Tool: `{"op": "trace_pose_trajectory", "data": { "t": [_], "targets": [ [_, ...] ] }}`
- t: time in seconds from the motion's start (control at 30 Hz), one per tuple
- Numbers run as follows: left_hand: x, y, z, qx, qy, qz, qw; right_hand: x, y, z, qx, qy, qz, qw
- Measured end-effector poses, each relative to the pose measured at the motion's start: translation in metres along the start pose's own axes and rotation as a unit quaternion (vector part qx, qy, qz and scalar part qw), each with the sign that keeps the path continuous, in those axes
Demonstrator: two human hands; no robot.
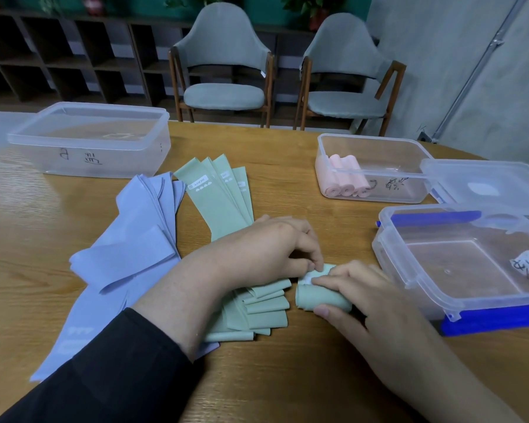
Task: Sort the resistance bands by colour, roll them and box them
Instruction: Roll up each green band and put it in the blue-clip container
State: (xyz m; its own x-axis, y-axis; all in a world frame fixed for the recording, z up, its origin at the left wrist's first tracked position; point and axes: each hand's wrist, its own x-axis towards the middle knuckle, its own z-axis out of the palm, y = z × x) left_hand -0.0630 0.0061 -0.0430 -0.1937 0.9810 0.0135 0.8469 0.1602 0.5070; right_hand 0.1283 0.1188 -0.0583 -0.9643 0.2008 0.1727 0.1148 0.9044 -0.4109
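While flat bands wait, both hands' fingers grip one thing — the green roll [321, 296].

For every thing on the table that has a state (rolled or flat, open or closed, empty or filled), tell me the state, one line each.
Green band in both hands: partly rolled.
Left hand: pinches the roll.
Right hand: holds the roll.
Green bands pile: flat, unrolled.
Lilac bands pile: flat, unrolled.
Pink bands: rolled, boxed.
Clear box with pink rolls: open.
Blue-clipped clear box: open, no bands.
Far left clear box: lid on.
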Motion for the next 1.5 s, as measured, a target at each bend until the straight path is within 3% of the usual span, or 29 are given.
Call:
{"op": "trace_pose_trajectory", "data": {
  "t": [0.17,0.37,0.53,0.83,0.9,1.03,1.2,1.3,1.4,1.5],
  "targets": [
    [0.000,0.001,-0.001,-0.010,-0.006,-0.004,1.000,0.000,0.000,-0.001,-0.006,0.037,0.006,0.999],
    [0.000,0.001,-0.003,-0.012,-0.011,-0.002,1.000,0.004,-0.002,-0.001,-0.013,0.008,0.009,1.000],
    [-0.003,0.004,-0.005,-0.065,0.003,-0.011,0.998,0.004,0.000,0.004,-0.015,0.071,0.009,0.997],
    [-0.006,0.010,-0.012,-0.084,0.151,-0.019,0.985,0.015,-0.004,0.011,-0.052,0.139,0.020,0.989],
    [-0.007,0.009,-0.013,-0.081,0.165,-0.023,0.983,0.016,-0.006,0.013,-0.059,0.120,0.039,0.990],
    [-0.007,0.010,-0.012,-0.082,0.178,-0.026,0.980,0.016,-0.008,0.013,-0.037,0.038,0.071,0.996],
    [-0.009,0.017,-0.015,-0.087,0.171,-0.020,0.981,0.017,-0.007,0.014,0.000,0.077,0.086,0.993],
    [-0.013,0.020,-0.022,-0.098,0.164,0.000,0.982,0.015,-0.012,0.008,0.083,0.093,0.129,0.984],
    [-0.014,0.027,-0.027,-0.032,0.125,0.020,0.991,0.015,-0.014,0.003,0.152,0.089,0.164,0.971],
    [-0.015,0.038,-0.014,0.085,0.132,0.052,0.986,0.016,-0.014,0.005,0.148,0.097,0.140,0.974]
  ]
}}
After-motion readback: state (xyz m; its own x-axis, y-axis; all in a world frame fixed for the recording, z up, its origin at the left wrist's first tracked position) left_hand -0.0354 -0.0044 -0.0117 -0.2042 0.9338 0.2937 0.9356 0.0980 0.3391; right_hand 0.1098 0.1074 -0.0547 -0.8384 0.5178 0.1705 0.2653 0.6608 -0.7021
